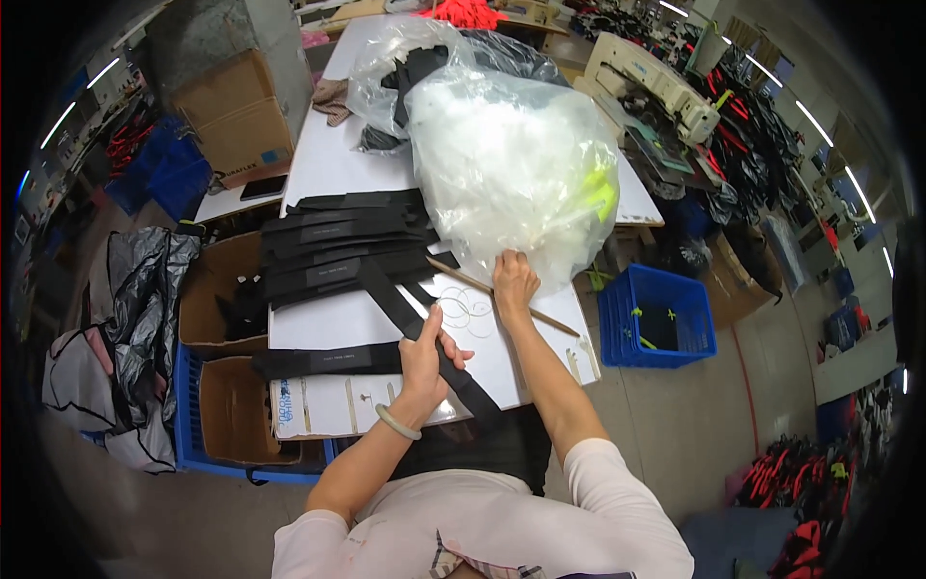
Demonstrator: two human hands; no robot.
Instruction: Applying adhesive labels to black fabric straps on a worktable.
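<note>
My left hand grips a long black fabric strap that runs diagonally across the white table toward a fanned stack of black straps. A pale bangle sits on that wrist. My right hand is pinching the lower edge of a large clear plastic bag full of white and yellow-green pieces. A thin wooden stick lies under the right hand. Another black strap lies flat near the table's front left edge.
Brown cardboard boxes stand left of the table, over a blue crate. A blue basket sits on the floor at right. A sewing machine is at the back right. A second bag of black pieces lies farther back.
</note>
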